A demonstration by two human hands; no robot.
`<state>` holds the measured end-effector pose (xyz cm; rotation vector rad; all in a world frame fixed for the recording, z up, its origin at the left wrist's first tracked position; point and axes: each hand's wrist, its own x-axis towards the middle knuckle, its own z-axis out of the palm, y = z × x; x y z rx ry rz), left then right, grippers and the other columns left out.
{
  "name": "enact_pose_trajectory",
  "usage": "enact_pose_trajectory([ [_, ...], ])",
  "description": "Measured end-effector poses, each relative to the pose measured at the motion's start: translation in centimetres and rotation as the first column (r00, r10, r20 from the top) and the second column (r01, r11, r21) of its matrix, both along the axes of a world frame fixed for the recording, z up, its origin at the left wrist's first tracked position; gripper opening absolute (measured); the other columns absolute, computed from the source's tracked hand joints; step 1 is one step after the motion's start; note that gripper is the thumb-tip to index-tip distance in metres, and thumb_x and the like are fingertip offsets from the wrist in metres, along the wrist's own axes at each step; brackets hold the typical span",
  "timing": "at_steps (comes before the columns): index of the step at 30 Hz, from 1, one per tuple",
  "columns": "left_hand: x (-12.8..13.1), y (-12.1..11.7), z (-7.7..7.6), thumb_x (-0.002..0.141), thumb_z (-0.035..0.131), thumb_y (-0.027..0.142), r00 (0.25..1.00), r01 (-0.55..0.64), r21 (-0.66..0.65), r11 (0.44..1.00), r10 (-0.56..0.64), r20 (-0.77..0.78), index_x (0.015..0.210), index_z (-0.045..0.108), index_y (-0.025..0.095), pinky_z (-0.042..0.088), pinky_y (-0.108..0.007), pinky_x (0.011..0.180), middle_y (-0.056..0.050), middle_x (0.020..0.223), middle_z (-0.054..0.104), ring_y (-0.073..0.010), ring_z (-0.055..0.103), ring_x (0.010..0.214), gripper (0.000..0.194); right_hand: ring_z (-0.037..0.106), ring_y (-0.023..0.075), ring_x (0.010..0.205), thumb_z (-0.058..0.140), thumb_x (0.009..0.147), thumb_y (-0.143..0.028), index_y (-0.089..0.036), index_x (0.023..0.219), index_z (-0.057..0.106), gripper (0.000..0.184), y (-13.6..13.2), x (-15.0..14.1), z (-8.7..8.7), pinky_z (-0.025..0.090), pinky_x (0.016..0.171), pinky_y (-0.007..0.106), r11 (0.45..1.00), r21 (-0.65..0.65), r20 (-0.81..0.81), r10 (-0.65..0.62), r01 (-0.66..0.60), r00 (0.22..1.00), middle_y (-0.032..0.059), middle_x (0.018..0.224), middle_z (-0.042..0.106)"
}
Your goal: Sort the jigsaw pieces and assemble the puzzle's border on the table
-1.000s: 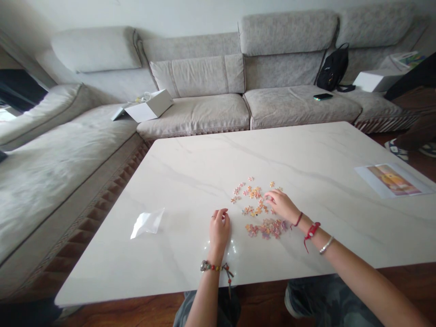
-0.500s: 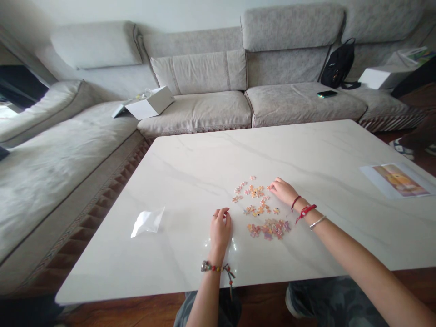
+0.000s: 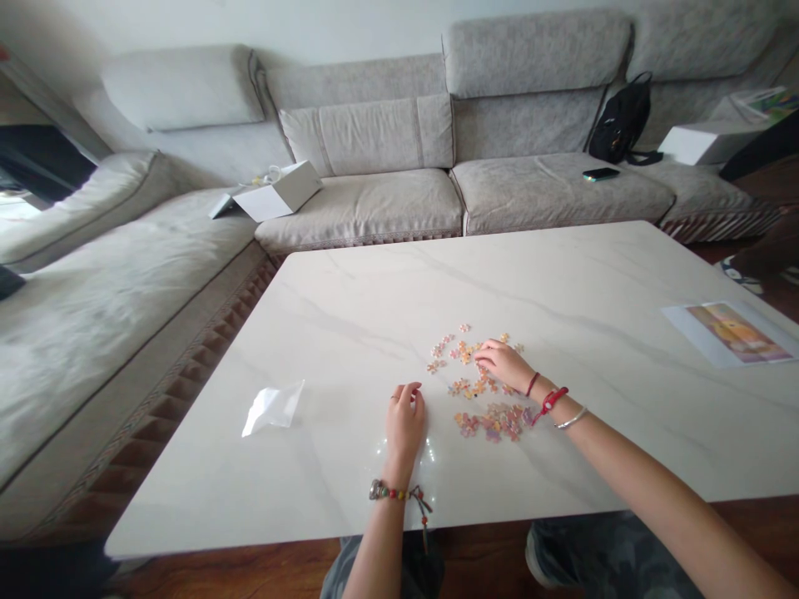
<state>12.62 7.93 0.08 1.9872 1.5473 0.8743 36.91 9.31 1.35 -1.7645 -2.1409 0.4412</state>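
Loose jigsaw pieces lie on the white marbled table (image 3: pixel 349 333) in several loose groups. My right hand (image 3: pixel 504 364) is over the middle group of orange-yellow pieces (image 3: pixel 465 353), fingers drawn together and tips down among them. What lies between those fingertips is hidden. Nearer to me is a heap of pinkish pieces (image 3: pixel 496 422). A few separate pieces (image 3: pixel 504 337) show just beyond my right hand. Left of the pieces, my left hand (image 3: pixel 405 420) rests on the tabletop, fingers loosely curled and apart, holding nothing.
A clear plastic bag (image 3: pixel 273 409) lies on the table's left. On the right is a printed picture sheet (image 3: pixel 727 333). Behind the table runs a grey sofa (image 3: pixel 374 200) with a white box (image 3: pixel 279 193), a phone (image 3: pixel 600 174) and a black backpack (image 3: pixel 621 121). A person's foot (image 3: pixel 740 273) shows at right.
My right hand has moved left and slightly nearer, from the right edge of the pieces onto the middle group. Pieces beyond it now show. My left hand has stayed put.
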Motion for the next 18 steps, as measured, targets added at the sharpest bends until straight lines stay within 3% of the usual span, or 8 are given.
enact_pose_trajectory([
  [4,-0.1,-0.1,0.0,0.08,0.041,0.021,0.999,0.019,-0.001,1.0,-0.019,-0.027,0.091,0.058,0.019,0.046,-0.031,0.07,-0.006,0.087,0.058,-0.0155,0.056,0.074,0.021,0.053,0.0162,0.094,0.046,0.081,-0.023,-0.022,0.103,0.06,0.026,-2.1,2.5,-0.2,0.04,0.087,0.03,0.997,0.065,-0.06,-0.048,0.052,0.997,0.0061,0.1,0.057],
  [10,0.7,-0.6,-0.5,0.079,0.049,0.026,0.973,0.202,0.042,0.978,-0.196,-0.125,0.1,0.059,0.023,0.046,-0.033,0.077,-0.006,0.094,0.056,-0.0177,0.055,0.085,0.023,0.03,0.0262,0.124,0.056,0.073,-0.037,-0.025,0.131,0.034,0.064,-5.5,7.2,-1.3,0.03,0.099,0.041,0.997,0.004,0.182,-0.08,0.08,0.98,0.0103,0.134,0.035],
  [14,2.3,-0.1,-0.2,0.079,0.05,0.026,0.941,0.27,0.006,0.963,-0.263,-0.212,0.1,0.059,0.024,0.047,-0.031,0.074,-0.006,0.097,0.056,-0.018,0.055,0.086,0.024,0.013,0.031,0.13,0.051,0.074,-0.049,-0.03,0.135,0.022,0.07,-4.7,6.7,-1.4,0.023,0.099,0.051,0.993,-0.107,0.231,-0.031,0.057,0.972,0.0087,0.144,0.016],
  [18,3.0,0.6,-0.1,0.079,0.049,0.025,0.9,0.331,-0.019,0.943,-0.322,-0.295,0.098,0.06,0.025,0.046,-0.027,0.067,-0.005,0.092,0.058,-0.0169,0.056,0.079,0.021,0.012,0.0349,0.129,0.049,0.074,-0.054,-0.033,0.135,0.021,0.071,-3.3,4.9,-1.2,0.019,0.097,0.057,0.989,-0.147,0.246,0.023,0.014,0.969,0.01,0.144,0.014],
])
